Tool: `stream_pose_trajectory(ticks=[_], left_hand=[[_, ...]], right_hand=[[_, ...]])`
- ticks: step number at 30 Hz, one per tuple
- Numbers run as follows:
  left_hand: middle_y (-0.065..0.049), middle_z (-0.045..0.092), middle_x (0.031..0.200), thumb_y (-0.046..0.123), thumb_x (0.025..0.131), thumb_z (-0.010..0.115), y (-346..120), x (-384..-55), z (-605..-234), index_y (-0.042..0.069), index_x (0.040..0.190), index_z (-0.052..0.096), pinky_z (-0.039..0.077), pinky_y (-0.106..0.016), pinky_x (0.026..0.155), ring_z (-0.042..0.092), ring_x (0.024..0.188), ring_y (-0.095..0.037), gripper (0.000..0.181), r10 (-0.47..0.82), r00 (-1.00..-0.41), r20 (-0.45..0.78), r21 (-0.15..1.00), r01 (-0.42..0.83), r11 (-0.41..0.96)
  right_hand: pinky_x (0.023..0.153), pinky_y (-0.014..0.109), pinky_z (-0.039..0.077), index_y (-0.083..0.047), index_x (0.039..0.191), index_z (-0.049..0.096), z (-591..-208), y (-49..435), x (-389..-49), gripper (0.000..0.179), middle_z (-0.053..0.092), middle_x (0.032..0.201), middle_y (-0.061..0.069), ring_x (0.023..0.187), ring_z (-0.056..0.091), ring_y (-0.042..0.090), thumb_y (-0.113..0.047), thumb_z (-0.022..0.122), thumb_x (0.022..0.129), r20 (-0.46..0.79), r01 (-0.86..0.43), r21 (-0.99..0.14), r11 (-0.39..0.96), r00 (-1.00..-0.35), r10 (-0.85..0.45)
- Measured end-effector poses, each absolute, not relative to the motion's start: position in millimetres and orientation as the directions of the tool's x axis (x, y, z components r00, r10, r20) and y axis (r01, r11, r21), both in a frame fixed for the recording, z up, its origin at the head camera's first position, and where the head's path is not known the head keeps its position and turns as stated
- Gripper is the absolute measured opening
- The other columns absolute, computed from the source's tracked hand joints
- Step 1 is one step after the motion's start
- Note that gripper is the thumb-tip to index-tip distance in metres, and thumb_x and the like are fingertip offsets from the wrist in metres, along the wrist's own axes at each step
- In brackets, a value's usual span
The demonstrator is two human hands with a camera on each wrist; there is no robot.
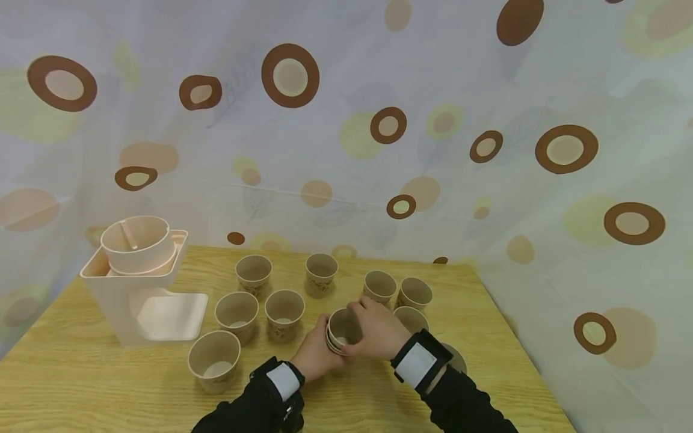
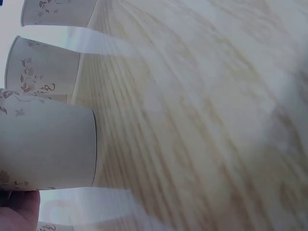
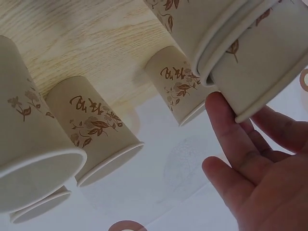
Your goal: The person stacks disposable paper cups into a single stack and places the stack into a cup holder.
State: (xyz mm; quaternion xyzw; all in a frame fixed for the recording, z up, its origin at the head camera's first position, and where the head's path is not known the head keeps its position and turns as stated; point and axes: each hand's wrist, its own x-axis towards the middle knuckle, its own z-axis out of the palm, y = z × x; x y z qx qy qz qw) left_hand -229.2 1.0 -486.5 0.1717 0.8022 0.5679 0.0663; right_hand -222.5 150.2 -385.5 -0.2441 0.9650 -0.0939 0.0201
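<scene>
In the head view my left hand grips a small stack of paper cups from the left side, in front of the other cups. The stack's outer wall, pale with a brown floral print, fills the left of the left wrist view as a paper cup with fingertips under it. My right hand holds the uppermost paper cup near its rim, thumb and fingers on opposite sides. That cup sits partway inside the stack, whose rims show just below it.
Several upright paper cups stand left of and behind my hands. Others stand to the right, partly behind my right hand and wrist. A cream plastic stand with a round cup-like top is at the table's left. A patterned sheet hangs behind.
</scene>
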Motion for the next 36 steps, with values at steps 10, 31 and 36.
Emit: stream_pose_trajectory(ticks=[10,31,36], left_hand=[[-0.018,0.055,0.121,0.017,0.064,0.081,-2,-230,-485,0.0,0.122,0.04,0.044,-0.041,0.092,0.055,0.11,-0.028,0.073,0.374,-0.918,0.133,0.93,0.246,0.272],[-0.02,0.052,0.127,0.015,0.068,0.082,-2,-230,-487,0.0,0.128,0.036,0.042,-0.047,0.096,0.052,0.117,-0.032,0.077,0.399,-0.911,0.101,0.94,0.218,0.261],[-0.02,0.052,0.127,0.015,0.068,0.082,-2,-230,-486,0.0,0.128,0.036,0.042,-0.048,0.097,0.051,0.117,-0.032,0.078,0.39,-0.916,0.094,0.935,0.215,0.281]], right_hand=[[0.081,0.043,0.05,0.002,0.123,0.054,-385,150,-224,0.072,0.055,0.113,0.017,0.097,0.059,0.03,-0.035,0.081,0.067,-0.028,-0.454,-0.217,0.864,-0.882,-0.471],[0.075,0.041,0.052,-0.001,0.125,0.053,-394,150,-225,0.078,0.054,0.114,0.014,0.093,0.06,0.027,-0.041,0.082,0.064,-0.081,-0.413,-0.22,0.884,-0.895,-0.438],[0.08,0.042,0.051,-0.002,0.128,0.051,-395,153,-223,0.081,0.054,0.118,0.015,0.099,0.059,0.029,-0.045,0.081,0.066,-0.079,-0.413,-0.226,0.882,-0.895,-0.439]])
